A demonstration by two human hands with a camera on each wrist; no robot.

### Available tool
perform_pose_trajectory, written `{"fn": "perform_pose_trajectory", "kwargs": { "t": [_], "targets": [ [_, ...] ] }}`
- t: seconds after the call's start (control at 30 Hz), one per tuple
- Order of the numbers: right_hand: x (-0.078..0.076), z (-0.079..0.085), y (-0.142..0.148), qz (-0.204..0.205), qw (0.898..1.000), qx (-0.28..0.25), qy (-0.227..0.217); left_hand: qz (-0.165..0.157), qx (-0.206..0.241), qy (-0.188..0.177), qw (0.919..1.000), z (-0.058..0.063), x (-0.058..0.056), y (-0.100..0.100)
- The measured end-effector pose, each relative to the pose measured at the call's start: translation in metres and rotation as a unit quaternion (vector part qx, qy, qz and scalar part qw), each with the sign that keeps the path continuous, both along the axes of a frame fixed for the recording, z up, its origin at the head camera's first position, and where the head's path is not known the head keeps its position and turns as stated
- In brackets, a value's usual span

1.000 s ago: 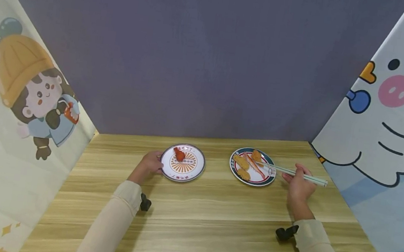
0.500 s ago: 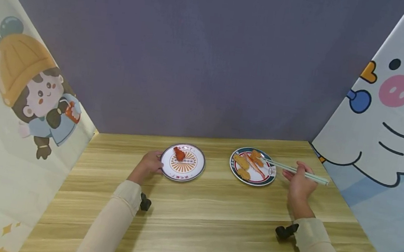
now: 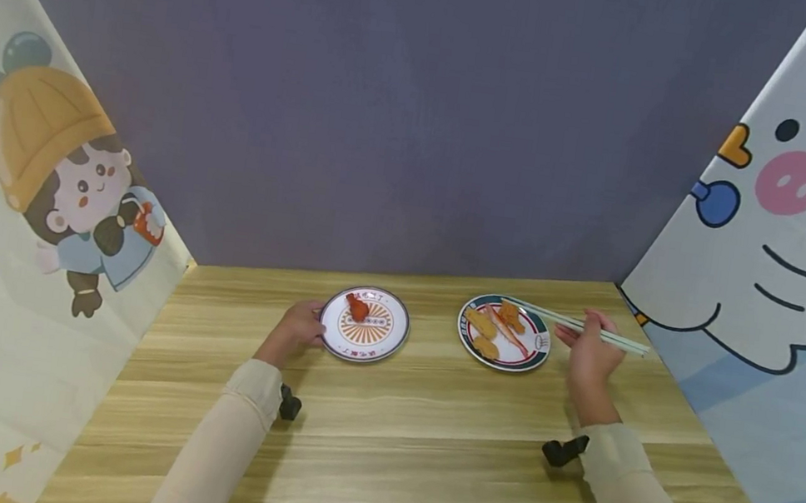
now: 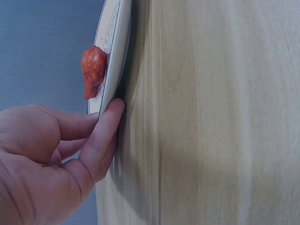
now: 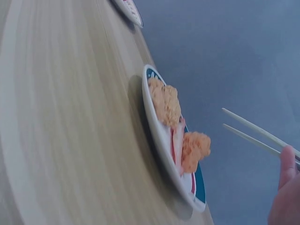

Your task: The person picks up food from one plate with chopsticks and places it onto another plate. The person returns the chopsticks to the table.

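Note:
My left hand (image 3: pixel 302 324) pinches the near-left rim of a white plate (image 3: pixel 365 342), thumb above and fingers below in the left wrist view. A red chicken drumstick (image 4: pixel 94 70) lies on that plate. My right hand (image 3: pixel 595 364) holds a pair of pale green chopsticks (image 3: pixel 553 316) above a second plate (image 5: pixel 161 147) with a dark green patterned rim. In the right wrist view the chopstick tips stand apart over that plate, with nothing between them. Several golden fried pieces (image 5: pixel 195 151) and a red-and-white strip (image 5: pixel 177 140) like a crab stick lie on it.
Both plates sit toward the back of a wood-grain table (image 3: pixel 393 452). A grey-purple panel (image 3: pixel 419 119) rises behind them. Printed cartoon walls close off the left (image 3: pixel 18 372) and the right (image 3: pixel 761 346).
The chopsticks have lifted off the rear fried piece, which now lies turned compared with a second ago. My right hand has shifted slightly up and left. The left hand stays put.

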State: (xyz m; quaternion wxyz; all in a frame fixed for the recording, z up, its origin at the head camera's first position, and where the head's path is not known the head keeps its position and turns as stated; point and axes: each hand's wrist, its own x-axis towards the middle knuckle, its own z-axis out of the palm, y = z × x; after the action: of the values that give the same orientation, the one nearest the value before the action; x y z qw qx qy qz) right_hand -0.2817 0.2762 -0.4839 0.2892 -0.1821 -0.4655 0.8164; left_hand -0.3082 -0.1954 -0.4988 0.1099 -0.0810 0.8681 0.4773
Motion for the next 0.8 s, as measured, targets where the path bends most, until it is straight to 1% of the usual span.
{"fn": "perform_pose_trajectory", "kwargs": {
  "t": [0.13, 0.27, 0.43, 0.67, 0.8],
  "targets": [
    [-0.003, 0.004, -0.009, 0.013, 1.000, 0.001, -0.013, -0.001, -0.010, -0.005, 0.9999, 0.000, -0.001, -0.001],
    [-0.007, 0.006, -0.019, 0.022, 0.999, 0.012, -0.025, -0.005, -0.016, 0.002, 0.9999, -0.001, -0.001, -0.001],
    [-0.011, 0.006, -0.033, 0.034, 0.999, 0.037, -0.019, -0.007, -0.012, 0.010, 0.9999, 0.000, -0.001, 0.000],
    [-0.016, 0.001, -0.054, 0.055, 0.998, 0.042, 0.004, -0.018, -0.027, 0.018, 0.9993, -0.002, -0.002, -0.001],
    [-0.017, 0.001, -0.068, 0.064, 0.997, 0.050, -0.002, -0.014, -0.028, 0.013, 0.9994, -0.004, -0.003, -0.002]
  ]
}}
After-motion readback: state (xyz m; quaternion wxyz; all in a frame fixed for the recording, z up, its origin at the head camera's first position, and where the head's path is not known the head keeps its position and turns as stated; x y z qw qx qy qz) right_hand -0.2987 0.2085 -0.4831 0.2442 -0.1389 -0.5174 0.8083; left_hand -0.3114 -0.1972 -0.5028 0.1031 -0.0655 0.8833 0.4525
